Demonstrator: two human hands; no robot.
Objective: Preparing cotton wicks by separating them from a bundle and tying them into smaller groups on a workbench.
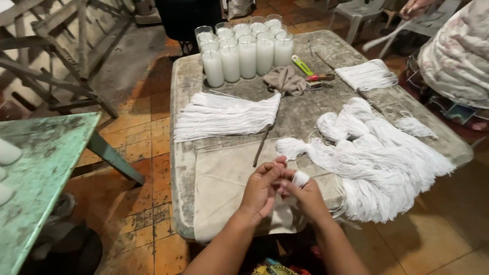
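Left hand [261, 188], right hand [304, 196] both pinch white string bundle [300, 177] over beige cloth [224, 183]

From here I can't see what my left grip [261, 189] and right grip [301, 194] pinch — the fingers fold over each other and hide all but a small white loop of string [300, 177]. Both forearms run off the bottom edge. The near edge of the counter [183, 153] sits behind my arms, under a beige cloth [224, 178]. At the counter's far edge the rear glass candles [244, 51] are half covered by the front row. The tools [310, 74] near the grey rag [285, 80] are too small to identify. A person's hand [415, 7] is cut off by the top edge, and the green table [35, 168] by the left edge.
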